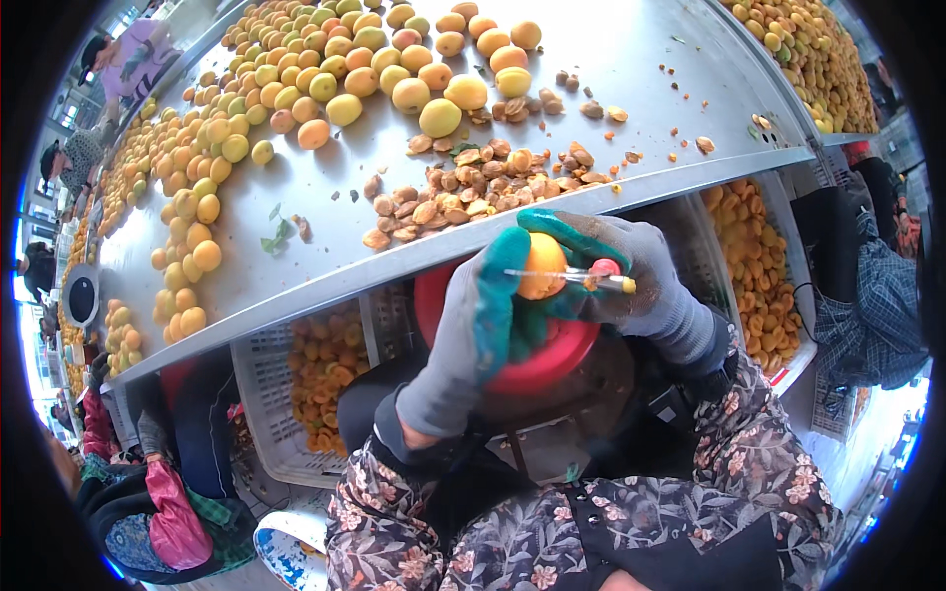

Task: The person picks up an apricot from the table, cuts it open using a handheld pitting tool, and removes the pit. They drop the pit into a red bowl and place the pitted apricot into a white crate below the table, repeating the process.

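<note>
Both my hands wear grey gloves with green coating and meet above a red basin at the table's near edge. My left hand is closed around an orange-yellow apricot. A small knife with a thin blade and a yellowish handle end is gripped in my right hand. Its blade lies across the front of the apricot, and the right fingers also reach over the fruit's top. A small pinkish-red bit shows by the handle; what it is I cannot make out. Brown apricot pits lie heaped just beyond my hands.
Whole apricots spread over the metal table. Below its edge stand a white crate of halved apricots on the left and another of halves on the right. Other people sit nearby, one at the right.
</note>
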The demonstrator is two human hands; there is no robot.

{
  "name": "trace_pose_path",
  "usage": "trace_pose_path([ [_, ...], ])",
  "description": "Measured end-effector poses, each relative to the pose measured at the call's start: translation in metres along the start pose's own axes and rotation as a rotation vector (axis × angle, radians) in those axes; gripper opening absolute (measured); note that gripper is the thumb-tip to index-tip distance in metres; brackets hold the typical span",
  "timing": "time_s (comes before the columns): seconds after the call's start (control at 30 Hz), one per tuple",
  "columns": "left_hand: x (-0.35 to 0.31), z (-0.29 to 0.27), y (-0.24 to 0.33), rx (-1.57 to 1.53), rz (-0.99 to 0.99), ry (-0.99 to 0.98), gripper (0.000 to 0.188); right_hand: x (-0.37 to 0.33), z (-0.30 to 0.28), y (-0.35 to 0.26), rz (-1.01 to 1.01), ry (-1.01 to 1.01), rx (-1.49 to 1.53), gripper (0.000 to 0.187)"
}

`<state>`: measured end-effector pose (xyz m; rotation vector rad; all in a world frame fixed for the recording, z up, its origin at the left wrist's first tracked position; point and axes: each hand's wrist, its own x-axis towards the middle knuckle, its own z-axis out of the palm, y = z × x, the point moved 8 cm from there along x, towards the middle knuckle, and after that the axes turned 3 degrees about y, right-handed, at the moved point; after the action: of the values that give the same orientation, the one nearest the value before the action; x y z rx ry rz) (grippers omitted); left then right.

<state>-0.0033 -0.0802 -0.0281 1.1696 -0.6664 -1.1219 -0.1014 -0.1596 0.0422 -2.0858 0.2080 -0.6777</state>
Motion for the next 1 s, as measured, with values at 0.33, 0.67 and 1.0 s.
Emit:
trace_pose_path([
  [0.33,-0.013,0.020,0.041,0.454,0.609,-0.029,0.043,-0.010,0.013,-0.011,-0.119,-0.162,-0.423,0.074],
  [0.67,-0.010,-0.009,0.013,0.385,0.541,0.242,0.060,-0.005,0.024,-0.009,-0.050,0.294,-0.038,0.043],
  [1.0,-0.001,-0.014,0.049,0.656,0.699,0.562,0.024,-0.010,0.039,0.029,0.161,0.729,0.470,0.026],
])
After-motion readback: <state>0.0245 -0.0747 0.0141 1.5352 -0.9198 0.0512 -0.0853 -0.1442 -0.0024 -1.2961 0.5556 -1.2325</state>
